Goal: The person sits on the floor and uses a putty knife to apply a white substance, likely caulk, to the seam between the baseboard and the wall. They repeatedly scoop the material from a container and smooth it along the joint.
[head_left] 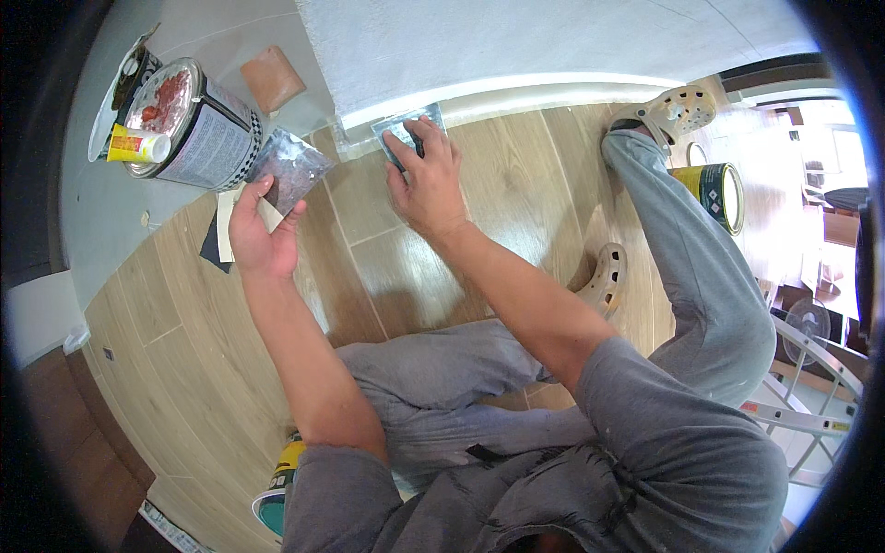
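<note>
My left hand (265, 238) grips a flat, square metal putty blade (293, 172) smeared with grey-white stuff, its fingers mostly hidden under it. My right hand (430, 184) is closed on a second broad metal spreader (395, 131), held at the foot of the white wall (553, 46), where it meets the wood-look floor (406, 286). The spreader's grip is mostly covered by my fingers. Close to my left hand stands a big metal can (212, 138) with reddish paste on its top. On the floor by my left wrist lie a cream sheet (224, 226) and a dark sheet (214, 251).
A yellow tube (138, 146) with a white cap lies against the big can. Behind it is an orange-brown block (273, 78). Other cans stand past my right leg (724, 195) and at lower left (277, 488). A ladder (802, 410) is at far right.
</note>
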The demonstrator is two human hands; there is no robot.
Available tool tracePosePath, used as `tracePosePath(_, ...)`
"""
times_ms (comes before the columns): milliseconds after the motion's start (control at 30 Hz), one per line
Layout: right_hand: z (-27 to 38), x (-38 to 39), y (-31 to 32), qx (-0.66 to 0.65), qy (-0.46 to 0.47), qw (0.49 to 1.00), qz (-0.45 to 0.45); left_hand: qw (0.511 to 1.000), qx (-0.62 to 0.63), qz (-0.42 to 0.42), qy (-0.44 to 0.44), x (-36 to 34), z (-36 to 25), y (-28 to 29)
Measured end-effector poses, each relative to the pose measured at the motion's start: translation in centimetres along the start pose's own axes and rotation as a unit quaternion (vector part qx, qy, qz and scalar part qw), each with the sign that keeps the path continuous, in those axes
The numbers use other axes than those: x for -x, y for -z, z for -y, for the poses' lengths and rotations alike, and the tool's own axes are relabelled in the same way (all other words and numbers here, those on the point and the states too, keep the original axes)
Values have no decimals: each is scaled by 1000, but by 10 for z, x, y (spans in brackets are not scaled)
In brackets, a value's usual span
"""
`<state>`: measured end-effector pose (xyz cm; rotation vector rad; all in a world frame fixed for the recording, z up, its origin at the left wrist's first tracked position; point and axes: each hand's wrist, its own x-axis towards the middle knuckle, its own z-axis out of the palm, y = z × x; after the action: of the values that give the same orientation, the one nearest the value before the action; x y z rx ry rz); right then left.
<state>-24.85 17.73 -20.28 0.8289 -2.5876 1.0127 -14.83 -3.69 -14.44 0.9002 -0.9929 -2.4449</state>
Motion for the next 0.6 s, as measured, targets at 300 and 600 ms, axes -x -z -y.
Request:
tracePosePath(300,17,6,-27,13,-14,1000,-1,999,40,-27,-19,1,-7,3)
tracePosePath(600,33,2,-46,-8,-6,999,-48,999,39,-24,-26,3,-9,2)
